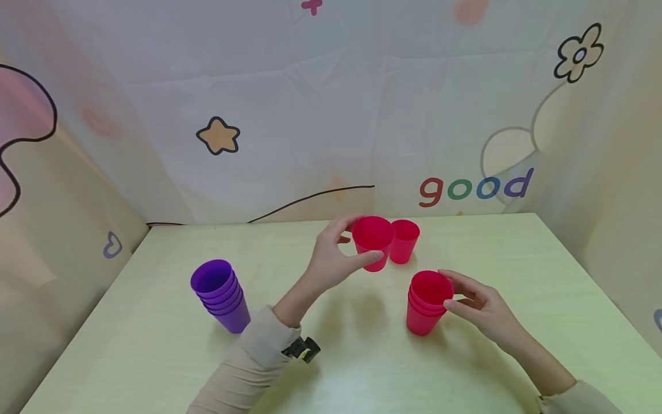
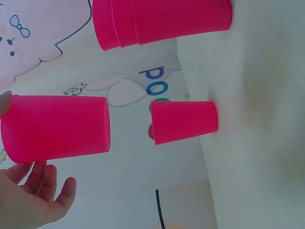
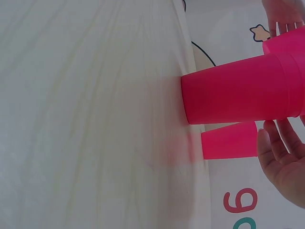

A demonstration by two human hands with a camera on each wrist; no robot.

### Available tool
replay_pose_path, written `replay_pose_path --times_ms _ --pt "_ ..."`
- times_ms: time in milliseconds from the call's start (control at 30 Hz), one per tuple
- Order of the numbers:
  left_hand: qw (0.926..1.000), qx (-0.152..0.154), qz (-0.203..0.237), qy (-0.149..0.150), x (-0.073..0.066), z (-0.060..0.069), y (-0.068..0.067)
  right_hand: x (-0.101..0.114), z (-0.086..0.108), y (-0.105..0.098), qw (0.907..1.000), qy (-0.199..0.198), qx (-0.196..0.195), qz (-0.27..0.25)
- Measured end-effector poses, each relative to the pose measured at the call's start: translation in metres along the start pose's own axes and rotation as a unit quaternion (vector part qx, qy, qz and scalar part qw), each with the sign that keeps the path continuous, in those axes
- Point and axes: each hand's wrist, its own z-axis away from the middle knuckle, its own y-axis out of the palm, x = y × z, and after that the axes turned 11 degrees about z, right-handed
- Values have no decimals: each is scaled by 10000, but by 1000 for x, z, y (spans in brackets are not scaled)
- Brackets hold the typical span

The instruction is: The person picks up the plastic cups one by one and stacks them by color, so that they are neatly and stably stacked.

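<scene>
My left hand (image 1: 333, 256) holds a red plastic cup (image 1: 373, 241) mouth up, thumb on the near side and fingers round the back. The left wrist view shows that cup (image 2: 57, 129) raised off the table. Just behind it, one red cup (image 1: 404, 247) stands upright on the table. My right hand (image 1: 486, 313) grips the upper rim of a stack of red cups (image 1: 424, 316), which stands on the table. Fingers of the right hand (image 3: 286, 167) lie along the stack's side (image 3: 233, 90) in the right wrist view.
A nested stack of purple cups (image 1: 222, 299) stands on the left of the pale table (image 1: 129, 356), leaning slightly. A printed curtain (image 1: 310, 126) hangs behind the table's far edge and along both sides. A dark strap (image 1: 301, 349) sits at the left sleeve cuff.
</scene>
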Motion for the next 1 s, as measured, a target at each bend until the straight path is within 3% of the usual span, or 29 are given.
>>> replay_pose_path --times_ms 767,1000 --pt "9950 748 502 437 -22 6 34 2 2 1 10000 -72 -49 14" --pt "9938 846 677 258 -22 7 45 1 3 1 10000 -40 -35 41"
